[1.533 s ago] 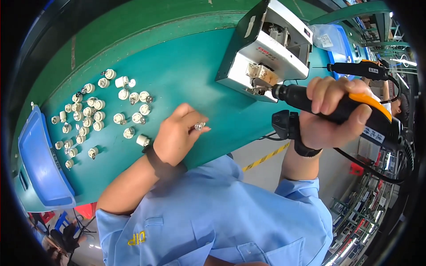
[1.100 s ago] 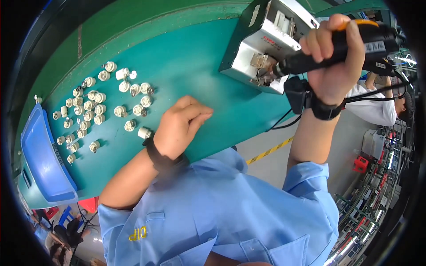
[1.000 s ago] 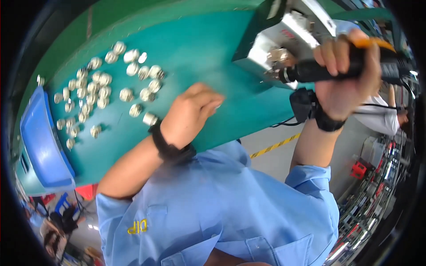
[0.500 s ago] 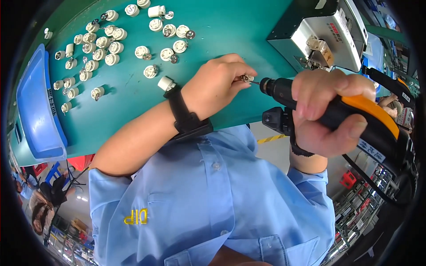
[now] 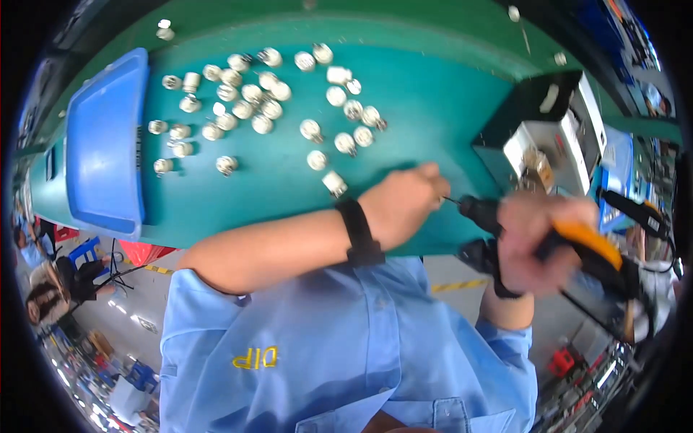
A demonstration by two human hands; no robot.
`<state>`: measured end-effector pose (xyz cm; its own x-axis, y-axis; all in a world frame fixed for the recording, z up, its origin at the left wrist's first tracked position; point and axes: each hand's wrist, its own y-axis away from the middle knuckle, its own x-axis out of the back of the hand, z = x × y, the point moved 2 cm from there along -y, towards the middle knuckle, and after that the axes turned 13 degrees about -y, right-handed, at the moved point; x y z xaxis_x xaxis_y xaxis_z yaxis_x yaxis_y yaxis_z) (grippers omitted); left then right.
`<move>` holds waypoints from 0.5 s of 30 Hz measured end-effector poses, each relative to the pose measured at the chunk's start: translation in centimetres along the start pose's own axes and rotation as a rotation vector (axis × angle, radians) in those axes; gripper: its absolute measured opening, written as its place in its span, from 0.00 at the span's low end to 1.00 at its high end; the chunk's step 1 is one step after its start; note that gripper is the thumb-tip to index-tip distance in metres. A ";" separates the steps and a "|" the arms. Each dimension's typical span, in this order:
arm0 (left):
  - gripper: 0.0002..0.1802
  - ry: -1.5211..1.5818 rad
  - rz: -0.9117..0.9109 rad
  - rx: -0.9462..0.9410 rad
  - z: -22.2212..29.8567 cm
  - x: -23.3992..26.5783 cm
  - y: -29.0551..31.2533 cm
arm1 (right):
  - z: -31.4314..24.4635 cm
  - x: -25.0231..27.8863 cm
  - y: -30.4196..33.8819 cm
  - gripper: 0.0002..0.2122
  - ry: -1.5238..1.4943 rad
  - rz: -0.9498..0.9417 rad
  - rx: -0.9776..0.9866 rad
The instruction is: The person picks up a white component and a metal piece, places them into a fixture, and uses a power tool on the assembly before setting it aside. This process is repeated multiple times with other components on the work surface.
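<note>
My right hand [image 5: 541, 242], blurred, is wrapped round a black-and-orange electric screwdriver [image 5: 478, 213]. Its thin bit points left at the fingertips of my left hand [image 5: 404, 202]. Those fingers are pinched together on a small metal-and-white part, almost wholly hidden now. The bit's tip reaches the fingertips; whether it touches the part I cannot tell. Left of my left hand, many white round parts with metal tops lie scattered over the green mat, among them a white cylindrical part [image 5: 334, 183] lying close to my wrist strap [image 5: 359, 232].
A blue tray [image 5: 105, 148] lies at the left of the green mat [image 5: 440, 94]. At the right stands a black-and-silver box-shaped device [image 5: 538, 119]. Beyond it hangs another black-and-orange screwdriver [image 5: 635, 211]. A cable trails from the screwdriver in my right hand.
The view has shifted, so the table shows lower and more of its far side is in sight. My left hand still pinches beside the bit; my right hand still holds the screwdriver.
</note>
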<state>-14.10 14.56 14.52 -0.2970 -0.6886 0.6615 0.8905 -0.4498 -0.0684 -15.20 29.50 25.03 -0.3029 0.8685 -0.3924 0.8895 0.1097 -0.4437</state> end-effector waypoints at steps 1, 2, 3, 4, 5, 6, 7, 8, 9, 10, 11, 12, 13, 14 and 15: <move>0.10 -0.027 0.024 -0.005 0.1 1.4 -0.8 | -1.4 1.0 0.3 0.25 -0.058 0.023 0.144; 0.10 -0.091 -0.001 0.004 0.6 3.3 -1.6 | -3.2 1.4 0.0 0.24 -0.133 0.039 0.246; 0.09 -0.148 -0.036 0.012 1.4 5.2 -2.5 | -5.2 1.7 -0.3 0.23 -0.203 0.065 0.345; 0.09 -0.203 -0.073 0.019 1.5 6.6 -3.4 | -5.8 2.2 -0.2 0.23 -0.215 0.060 0.353; 0.10 -0.299 0.031 0.011 0.5 8.0 -5.0 | -6.1 2.8 -0.1 0.22 -0.189 0.017 0.328; 0.11 -0.393 0.137 0.001 -1.1 9.8 -7.4 | -6.2 3.2 -0.3 0.21 -0.161 -0.028 0.303; 0.13 -0.428 0.181 0.046 -2.9 11.6 -9.7 | -6.0 3.4 -0.5 0.20 -0.137 -0.077 0.279; 0.14 -0.457 0.226 0.090 -4.7 13.4 -11.5 | -5.9 3.3 -0.6 0.20 -0.154 -0.093 0.286; 0.17 -0.523 0.246 0.144 -6.7 15.3 -13.0 | -5.5 3.3 -0.6 0.20 -0.149 -0.088 0.276; 0.19 -0.588 0.262 0.208 -8.5 16.4 -13.4 | -4.6 3.6 -0.6 0.20 -0.151 -0.084 0.258; 0.19 -0.586 0.252 0.205 -8.3 16.9 -13.3 | -4.6 3.8 -0.2 0.20 -0.125 -0.055 0.240; 0.21 -0.650 0.208 0.167 -7.4 17.8 -13.4 | -5.4 4.0 0.2 0.20 -0.106 -0.029 0.238; 0.24 -0.727 0.174 0.141 -7.1 18.8 -13.0 | -5.6 4.6 0.5 0.20 -0.089 -0.014 0.247; 0.24 -0.771 0.053 0.103 -7.1 19.5 -12.2 | -5.8 5.1 0.7 0.19 -0.070 0.000 0.256; 0.25 -0.816 -0.066 0.065 -7.0 20.0 -10.9 | -6.1 5.6 1.0 0.19 -0.054 0.011 0.266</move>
<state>-32.18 1.73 23.21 -0.0277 -0.0208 0.9994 0.9057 -0.4236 0.0163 -13.93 37.40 27.38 -0.3176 0.8410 -0.4380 0.7737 -0.0372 -0.6325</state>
